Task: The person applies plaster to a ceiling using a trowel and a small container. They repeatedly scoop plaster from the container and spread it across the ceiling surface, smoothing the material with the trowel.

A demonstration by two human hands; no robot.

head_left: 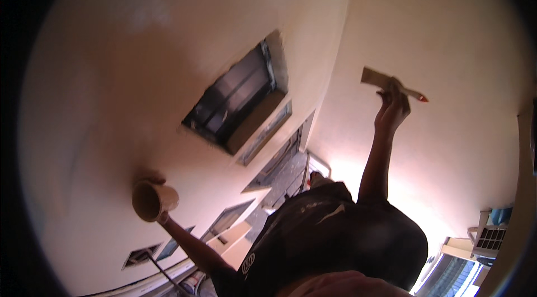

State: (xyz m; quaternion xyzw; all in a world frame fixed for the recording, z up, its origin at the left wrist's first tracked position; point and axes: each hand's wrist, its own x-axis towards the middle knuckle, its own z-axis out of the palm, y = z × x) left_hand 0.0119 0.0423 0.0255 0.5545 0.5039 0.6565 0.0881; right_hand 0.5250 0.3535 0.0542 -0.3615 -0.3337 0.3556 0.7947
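- Brush (376, 77), 2 o'clock: right hand (393, 109), fingers clamped on it.
- Cup (166, 198), 8 o'clock: left hand (163, 217), fingers clasped around.
- Judged step: brush held raised; next move calls for steady grip.

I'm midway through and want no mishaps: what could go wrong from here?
The left hand holds an open-mouthed cup; a jolt might spill anything inside, though I can't make out its contents. The right hand holds a brush away from the body, so it might drop if the grip loosens. If the brush is wet, drips could mark the shirt.
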